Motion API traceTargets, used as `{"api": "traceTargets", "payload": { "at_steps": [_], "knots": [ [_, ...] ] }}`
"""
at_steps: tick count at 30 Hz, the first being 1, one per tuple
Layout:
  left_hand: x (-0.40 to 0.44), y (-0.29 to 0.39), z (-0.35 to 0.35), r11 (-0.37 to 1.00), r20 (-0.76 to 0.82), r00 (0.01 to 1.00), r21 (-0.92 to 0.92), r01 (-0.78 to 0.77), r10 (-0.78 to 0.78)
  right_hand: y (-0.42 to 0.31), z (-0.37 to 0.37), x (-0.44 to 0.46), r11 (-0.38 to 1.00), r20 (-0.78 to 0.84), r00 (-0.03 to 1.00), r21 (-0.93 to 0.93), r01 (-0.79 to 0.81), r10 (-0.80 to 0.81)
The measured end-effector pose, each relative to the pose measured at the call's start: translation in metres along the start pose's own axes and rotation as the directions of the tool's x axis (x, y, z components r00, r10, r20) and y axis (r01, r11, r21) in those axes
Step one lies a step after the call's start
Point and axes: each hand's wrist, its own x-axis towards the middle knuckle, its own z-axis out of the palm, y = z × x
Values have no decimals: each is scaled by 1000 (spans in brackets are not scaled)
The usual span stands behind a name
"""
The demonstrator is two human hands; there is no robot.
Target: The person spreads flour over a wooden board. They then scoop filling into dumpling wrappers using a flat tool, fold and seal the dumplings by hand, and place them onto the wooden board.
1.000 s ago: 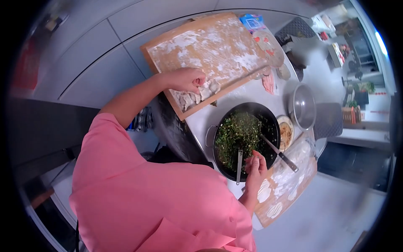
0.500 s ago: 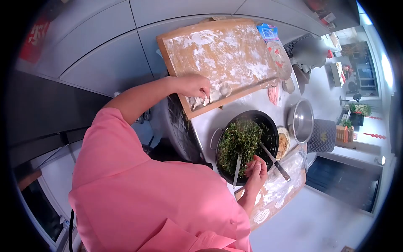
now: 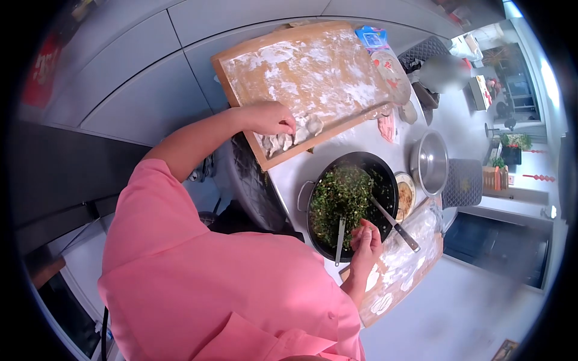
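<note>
My left hand (image 3: 272, 118) reaches over the near corner of a floured wooden board (image 3: 301, 66). Its fingertips are pinched on a pale dumpling, partly hidden under them, in a short row with other dumplings (image 3: 313, 125). My right hand (image 3: 366, 242) hovers at the near rim of a big dark pan (image 3: 385, 207), fingers loosely curled, with nothing visible in them. Chopped green filling (image 3: 340, 195) is heaped in the pan. A metal-handled utensil (image 3: 340, 242) stands in the filling, and a second utensil with a dark handle (image 3: 404, 236) leans over the rim.
Right of the pan are a plate of food (image 3: 405, 195) and a steel bowl (image 3: 431, 162). A second floured board (image 3: 415, 265) lies beyond my right hand. A blue packet (image 3: 372, 38) and a printed bag (image 3: 391, 78) sit past the first board. Quilted chairs (image 3: 462, 182) stand around.
The whole view has shifted slightly. My left hand stays over the dumplings, its fingertips slightly higher in the picture. My right hand keeps its place beside the pan.
</note>
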Motion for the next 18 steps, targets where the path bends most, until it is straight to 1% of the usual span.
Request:
{"api": "traceTargets", "payload": {
  "at_steps": [3,5,6,7,8,9,11,12,14,18],
  "knots": [
    [6,10,-4,999,-6,999,-30,-46,46,-1,0,-1,1000,7,1000,-5,-6,6],
    [8,24,-5,970,-65,996,239,-48,66,1,1,-1,1000,2,1000,-8,11,-11],
    [11,24,-4,969,-64,996,241,-50,67,1,0,-1,1000,1,1000,-6,12,-12],
    [14,23,0,959,-129,970,221,-176,208,1,0,0,1000,1,1000,-2,10,-10],
    [17,21,3,930,-195,919,208,-302,342,1,-1,0,1000,0,1000,3,8,-8],
    [21,18,5,929,-191,919,209,-305,345,2,-2,0,1000,-4,1000,5,7,-7],
    [29,10,6,947,-79,952,154,-283,297,3,-4,0,1000,-4,1000,21,8,-8],
    [30,6,6,946,-75,952,154,-285,298,3,-4,-1,1000,-7,1000,24,7,-7],
    [32,-3,8,973,-12,974,47,-227,228,4,-6,-1,999,-8,1000,33,-1,1],
    [26,-7,6,977,-5,977,24,-213,213,8,-8,-2,999,-27,1000,47,-9,11]
  ]
}}
